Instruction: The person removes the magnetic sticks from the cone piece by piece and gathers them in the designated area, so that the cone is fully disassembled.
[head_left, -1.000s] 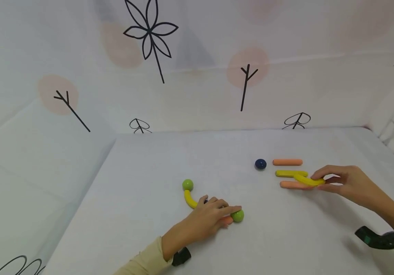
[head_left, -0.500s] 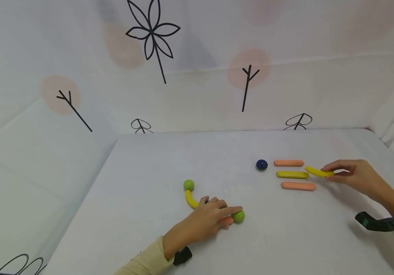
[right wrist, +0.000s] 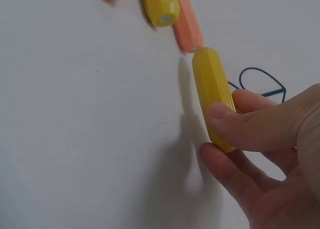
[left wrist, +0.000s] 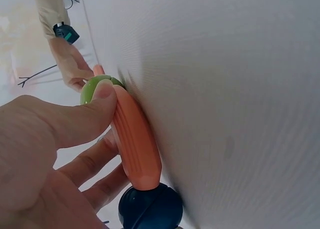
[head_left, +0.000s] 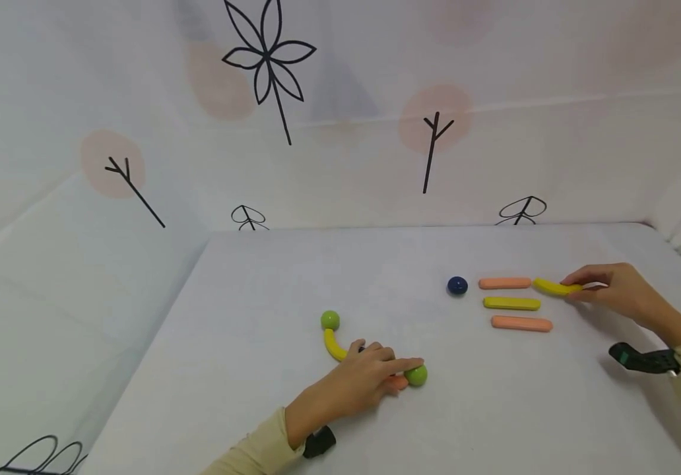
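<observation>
My left hand (head_left: pixel 358 379) lies over a joined toy chain, pinching its orange magnetic stick (left wrist: pixel 137 144) between thumb and fingers. That stick joins a green ball (head_left: pixel 416 375) to a navy ball (left wrist: pixel 150 207). Farther along the chain, a curved yellow stick (head_left: pixel 332 346) ends in another green ball (head_left: pixel 330 320); my hand hides the middle. At the right, my right hand (head_left: pixel 616 290) grips a second curved yellow stick (right wrist: pixel 207 76) by one end. Its free end points left, right at the end of the far orange stick (head_left: pixel 505 283).
Below that far orange stick lie a straight yellow stick (head_left: pixel 511 303) and another orange stick (head_left: pixel 521 323), roughly parallel. A loose navy ball (head_left: pixel 457 285) sits left of them. Behind the white table (head_left: pixel 269 277) rises a printed cloth backdrop (head_left: pixel 340 165).
My right hand has carried the curved yellow stick away from over the straight sticks, back and to the right, beside the far orange one. The left hand keeps its hold on the chain.
</observation>
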Demonstrator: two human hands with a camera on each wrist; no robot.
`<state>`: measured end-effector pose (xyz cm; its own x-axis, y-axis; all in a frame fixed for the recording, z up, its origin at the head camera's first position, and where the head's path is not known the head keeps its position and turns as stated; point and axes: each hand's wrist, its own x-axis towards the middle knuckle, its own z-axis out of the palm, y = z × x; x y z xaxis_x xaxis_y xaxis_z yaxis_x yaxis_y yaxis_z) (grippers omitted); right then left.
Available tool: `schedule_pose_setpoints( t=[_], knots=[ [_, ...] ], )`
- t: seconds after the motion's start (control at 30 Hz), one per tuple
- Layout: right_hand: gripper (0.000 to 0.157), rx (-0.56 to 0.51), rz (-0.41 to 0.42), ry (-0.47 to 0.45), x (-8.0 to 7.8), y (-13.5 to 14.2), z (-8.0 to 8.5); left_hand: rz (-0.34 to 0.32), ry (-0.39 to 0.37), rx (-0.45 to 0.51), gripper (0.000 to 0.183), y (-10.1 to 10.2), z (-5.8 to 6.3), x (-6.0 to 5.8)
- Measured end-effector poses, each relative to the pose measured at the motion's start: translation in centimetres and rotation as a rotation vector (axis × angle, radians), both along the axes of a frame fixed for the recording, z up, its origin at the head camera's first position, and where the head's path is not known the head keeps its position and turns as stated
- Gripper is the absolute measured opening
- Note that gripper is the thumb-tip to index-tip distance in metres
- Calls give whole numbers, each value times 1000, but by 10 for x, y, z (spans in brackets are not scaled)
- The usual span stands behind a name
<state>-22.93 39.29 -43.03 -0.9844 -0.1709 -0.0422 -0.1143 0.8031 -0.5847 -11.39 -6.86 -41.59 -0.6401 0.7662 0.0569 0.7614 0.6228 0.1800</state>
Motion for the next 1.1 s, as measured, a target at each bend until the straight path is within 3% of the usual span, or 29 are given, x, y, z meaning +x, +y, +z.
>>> schedule_pose_setpoints(
  t=[0.23,0.57,0.8,1.1],
  knots=[
    [37,7,-36,-65,-9,14,2,-2,-15,6,51,1,1,0],
    [24,36,-20,-53,-19,23,4,0,-30,1,53,0,2,-1],
    [21,89,6,-64,-14,25,3,-18,-88,-16,56,-2,6,-3],
    [26,167,86,37,-9,0,32,55,-22,66,16,-20,8,0]
  ],
)
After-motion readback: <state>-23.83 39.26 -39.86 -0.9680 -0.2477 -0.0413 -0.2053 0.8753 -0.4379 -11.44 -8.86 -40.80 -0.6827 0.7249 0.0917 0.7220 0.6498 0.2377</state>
